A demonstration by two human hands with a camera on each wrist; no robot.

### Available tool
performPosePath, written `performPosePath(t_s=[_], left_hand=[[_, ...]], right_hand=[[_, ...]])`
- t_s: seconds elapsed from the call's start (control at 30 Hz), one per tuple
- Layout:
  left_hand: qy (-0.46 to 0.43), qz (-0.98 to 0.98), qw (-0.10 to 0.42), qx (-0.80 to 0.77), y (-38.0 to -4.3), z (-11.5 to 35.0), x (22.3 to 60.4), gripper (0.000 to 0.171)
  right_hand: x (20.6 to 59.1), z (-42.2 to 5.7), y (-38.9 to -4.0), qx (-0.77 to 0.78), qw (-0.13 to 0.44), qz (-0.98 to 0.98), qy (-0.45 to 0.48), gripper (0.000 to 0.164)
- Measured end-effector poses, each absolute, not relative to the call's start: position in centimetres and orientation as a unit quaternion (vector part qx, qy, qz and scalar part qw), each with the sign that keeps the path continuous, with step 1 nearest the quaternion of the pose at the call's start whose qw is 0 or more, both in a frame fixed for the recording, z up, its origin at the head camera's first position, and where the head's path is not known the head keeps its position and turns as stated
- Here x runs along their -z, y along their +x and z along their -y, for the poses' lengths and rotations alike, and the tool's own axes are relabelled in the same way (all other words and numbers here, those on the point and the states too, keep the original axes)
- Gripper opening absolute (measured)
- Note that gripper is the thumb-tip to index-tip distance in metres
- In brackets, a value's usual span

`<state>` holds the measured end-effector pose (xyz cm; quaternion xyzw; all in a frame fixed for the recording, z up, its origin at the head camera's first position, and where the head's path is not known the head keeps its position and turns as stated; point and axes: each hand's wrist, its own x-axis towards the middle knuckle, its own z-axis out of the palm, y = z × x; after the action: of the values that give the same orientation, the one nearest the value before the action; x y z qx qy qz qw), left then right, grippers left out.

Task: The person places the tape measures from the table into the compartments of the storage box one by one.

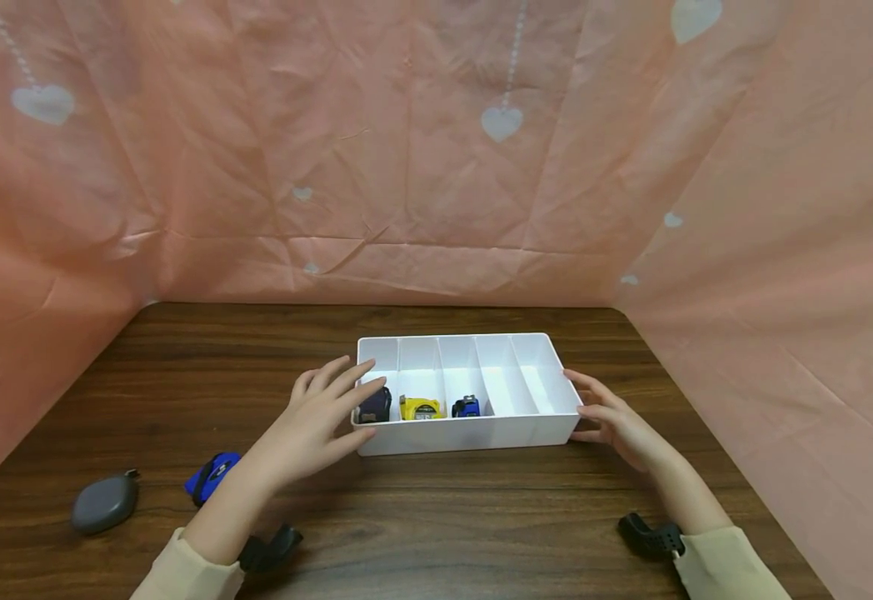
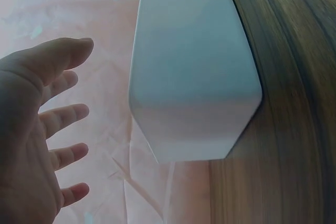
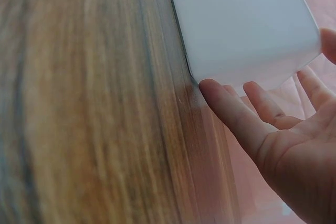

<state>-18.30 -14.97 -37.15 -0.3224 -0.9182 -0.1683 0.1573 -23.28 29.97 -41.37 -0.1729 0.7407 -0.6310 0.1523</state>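
Note:
A white box with several compartments (image 1: 474, 434) stands on the table. Its leftmost compartment holds a dark tape measure (image 1: 377, 407), partly behind my left fingers. A yellow tape measure (image 1: 421, 409) sits in the compartment beside it, and a small blue one (image 1: 466, 407) in the third from the left. My left hand (image 1: 307, 433) hovers at the box's left end, fingers spread, holding nothing; the left wrist view shows a gap between hand and box. At the right end, my right hand (image 1: 622, 423) touches the wall with extended fingertips (image 3: 210, 88).
On the table (image 1: 436, 517) to the left lie a grey rounded tape measure (image 1: 105, 503) and a blue tape measure with a black strap (image 1: 213, 475), close to my left forearm. Pink cloth (image 1: 406, 167) with white hearts hangs behind and at both sides.

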Motion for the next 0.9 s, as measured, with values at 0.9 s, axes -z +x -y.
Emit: performPosePath(t_s=[0.9], left_hand=[[-0.276,0.932,0.166,0.17,-15.9,21.3,38.1,0.068]], right_hand=[[41.3,-29.8,-23.4,0.627,0.149,-0.745,-0.174,0.057]])
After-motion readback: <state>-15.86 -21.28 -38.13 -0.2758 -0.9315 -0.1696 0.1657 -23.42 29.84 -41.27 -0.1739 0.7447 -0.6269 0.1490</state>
